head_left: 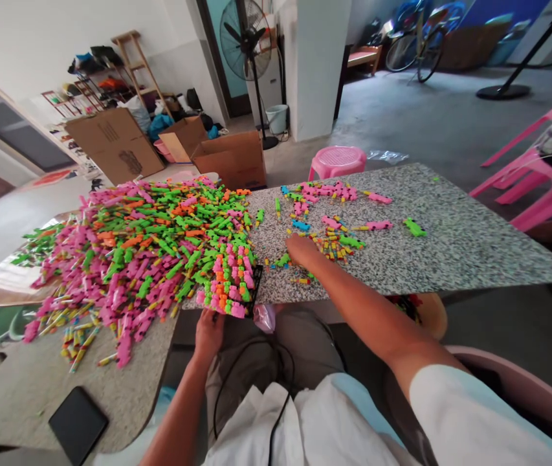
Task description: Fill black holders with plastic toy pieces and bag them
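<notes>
My left hand (209, 333) grips the near edge of a black tray (257, 285), its fingertips partly hidden beneath. Rows of small pink, green and orange animal-shaped plastic pieces (230, 285) stand in this tray, beside the big heap. Over the speckled tabletop, my right hand (302, 249) points down with its fingers curled together. Whatever they may pinch is hidden. Close to its fingertips lie a green piece (283, 260) and a blue piece (301, 225). Just right of that hand is a cluster of short yellow-and-red sticks (336, 246).
A large heap of pink, green and orange pieces (149, 239) covers the left of the table (450, 239). More pink pieces (334, 191) lie toward the far edge. A black flat object (78, 424) rests at lower left. Beyond stand a pink stool (338, 160) and cardboard boxes (231, 158).
</notes>
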### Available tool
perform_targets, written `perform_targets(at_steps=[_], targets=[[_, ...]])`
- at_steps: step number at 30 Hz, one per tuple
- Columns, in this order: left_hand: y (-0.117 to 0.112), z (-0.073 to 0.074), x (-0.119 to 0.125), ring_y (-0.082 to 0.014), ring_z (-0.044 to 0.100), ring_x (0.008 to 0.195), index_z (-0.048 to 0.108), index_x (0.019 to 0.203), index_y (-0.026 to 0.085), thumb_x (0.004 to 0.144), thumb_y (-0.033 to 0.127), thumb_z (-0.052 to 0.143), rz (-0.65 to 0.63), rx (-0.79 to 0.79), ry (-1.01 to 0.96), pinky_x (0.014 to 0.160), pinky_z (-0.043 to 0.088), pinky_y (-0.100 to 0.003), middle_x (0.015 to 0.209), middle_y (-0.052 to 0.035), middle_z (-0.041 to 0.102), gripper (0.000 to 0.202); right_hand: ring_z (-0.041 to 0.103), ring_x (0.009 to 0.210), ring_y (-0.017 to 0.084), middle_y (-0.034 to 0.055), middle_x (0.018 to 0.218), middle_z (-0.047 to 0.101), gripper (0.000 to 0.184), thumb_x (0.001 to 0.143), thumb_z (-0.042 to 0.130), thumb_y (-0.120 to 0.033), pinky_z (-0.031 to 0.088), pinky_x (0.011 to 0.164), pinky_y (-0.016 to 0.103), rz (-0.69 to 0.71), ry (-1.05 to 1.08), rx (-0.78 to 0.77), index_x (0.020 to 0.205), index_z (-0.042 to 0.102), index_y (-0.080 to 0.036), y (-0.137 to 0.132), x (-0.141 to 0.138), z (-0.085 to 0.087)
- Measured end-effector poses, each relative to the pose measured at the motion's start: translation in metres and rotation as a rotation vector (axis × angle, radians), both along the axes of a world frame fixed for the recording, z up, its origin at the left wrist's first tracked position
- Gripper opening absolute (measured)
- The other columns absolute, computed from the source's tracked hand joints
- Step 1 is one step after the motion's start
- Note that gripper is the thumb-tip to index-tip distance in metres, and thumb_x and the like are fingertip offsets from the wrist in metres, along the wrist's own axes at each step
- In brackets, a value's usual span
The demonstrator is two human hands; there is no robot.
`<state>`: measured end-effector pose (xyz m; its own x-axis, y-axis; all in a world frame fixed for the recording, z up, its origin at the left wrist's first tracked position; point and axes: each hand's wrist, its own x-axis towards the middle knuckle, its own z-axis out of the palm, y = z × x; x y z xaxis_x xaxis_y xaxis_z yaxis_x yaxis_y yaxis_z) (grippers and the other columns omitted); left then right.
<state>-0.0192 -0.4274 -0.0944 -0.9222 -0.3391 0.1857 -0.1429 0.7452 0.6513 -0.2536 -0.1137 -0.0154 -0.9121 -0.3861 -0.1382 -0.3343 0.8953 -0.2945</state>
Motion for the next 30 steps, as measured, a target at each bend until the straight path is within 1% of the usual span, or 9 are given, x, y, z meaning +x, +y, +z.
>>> perform_targets(at_steps=[4, 8, 11, 13, 16, 18, 21, 25, 30], targets=[[0.001, 0.0, 0.0, -0.029, 0.072, 0.105, 0.076, 0.103, 0.02, 0.089, 0.041, 0.058, 0.003, -0.005, -0.005, 0.096, 0.058, -0.042, 0.115, -0.013, 0.075, 0.03, 0.068, 0.117, 0.036, 0.0267, 0.134, 0.063, 0.032, 0.096, 0.051, -0.008, 0.049, 0.103, 0.045, -0.013, 0.032, 0.013, 0.113, 0.077, -0.009, 0.027, -0.002, -0.009], [0.002, 0.0, 0.0, -0.0283, 0.071, 0.104, 0.076, 0.104, 0.019, 0.091, 0.041, 0.057, -0.013, 0.004, 0.001, 0.096, 0.058, -0.043, 0.115, -0.0134, 0.074, 0.031, 0.068, 0.113, 0.033, 0.0246, 0.131, 0.064, 0.028, 0.1, 0.05, -0.013, 0.048, 0.1, 0.041, -0.064, 0.065, -0.017, 0.11, 0.077, -0.011, 0.027, 0.004, -0.014], [0.003, 0.002, 0.001, -0.0269, 0.071, 0.098, 0.075, 0.101, 0.019, 0.09, 0.039, 0.058, 0.001, 0.001, -0.009, 0.09, 0.058, -0.04, 0.109, -0.0122, 0.074, 0.029, 0.068, 0.11, 0.029, 0.0184, 0.12, 0.071, 0.026, 0.102, 0.054, -0.024, 0.047, 0.095, 0.035, -0.122, 0.046, -0.195, 0.113, 0.076, -0.014, 0.008, 0.018, -0.014], [0.004, 0.003, 0.001, -0.0258, 0.071, 0.095, 0.075, 0.099, 0.019, 0.09, 0.038, 0.058, 0.006, -0.006, -0.01, 0.087, 0.058, -0.038, 0.106, -0.0115, 0.074, 0.028, 0.069, 0.102, 0.024, 0.012, 0.11, 0.076, 0.025, 0.101, 0.057, -0.028, 0.047, 0.088, 0.029, -0.092, -0.032, -0.375, 0.112, 0.075, -0.016, -0.012, 0.034, -0.015], [0.003, 0.003, 0.001, -0.0246, 0.07, 0.091, 0.075, 0.098, 0.019, 0.09, 0.038, 0.058, -0.009, -0.013, -0.016, 0.085, 0.058, -0.037, 0.104, -0.0112, 0.074, 0.028, 0.068, 0.091, 0.02, 0.0065, 0.102, 0.077, 0.022, 0.099, 0.057, -0.027, 0.044, 0.078, 0.025, -0.012, -0.146, -0.603, 0.109, 0.074, -0.017, -0.042, 0.061, -0.021], [0.002, 0.003, 0.001, -0.025, 0.07, 0.094, 0.076, 0.102, 0.019, 0.09, 0.038, 0.058, -0.018, -0.006, -0.017, 0.087, 0.058, -0.037, 0.108, -0.0114, 0.074, 0.028, 0.067, 0.09, 0.019, 0.0055, 0.103, 0.077, 0.022, 0.099, 0.057, -0.026, 0.043, 0.078, 0.025, -0.001, -0.161, -0.676, 0.113, 0.072, -0.017, -0.055, 0.074, -0.026], [0.002, 0.002, 0.001, -0.0263, 0.071, 0.102, 0.076, 0.106, 0.02, 0.091, 0.037, 0.058, -0.017, 0.002, -0.016, 0.091, 0.058, -0.038, 0.113, -0.0117, 0.074, 0.029, 0.066, 0.093, 0.019, 0.0065, 0.105, 0.076, 0.023, 0.1, 0.055, -0.028, 0.042, 0.079, 0.026, 0.013, -0.132, -0.651, 0.117, 0.068, -0.017, -0.063, 0.081, -0.029], [0.002, -0.001, 0.001, -0.0279, 0.071, 0.107, 0.075, 0.106, 0.02, 0.091, 0.039, 0.058, -0.012, 0.0, -0.009, 0.098, 0.057, -0.041, 0.118, -0.0126, 0.074, 0.03, 0.067, 0.1, 0.022, 0.012, 0.113, 0.075, 0.023, 0.102, 0.052, -0.029, 0.042, 0.083, 0.028, 0.087, -0.057, -0.446, 0.117, 0.065, -0.016, -0.063, 0.081, -0.025], [0.002, -0.004, 0.001, -0.0277, 0.071, 0.103, 0.075, 0.104, 0.019, 0.091, 0.039, 0.056, -0.012, -0.001, 0.004, 0.095, 0.058, -0.041, 0.115, -0.0132, 0.074, 0.03, 0.068, 0.101, 0.024, 0.0152, 0.113, 0.073, 0.023, 0.103, 0.049, -0.028, 0.042, 0.083, 0.029, 0.132, -0.003, -0.344, 0.116, 0.063, -0.015, -0.063, 0.082, -0.022]])
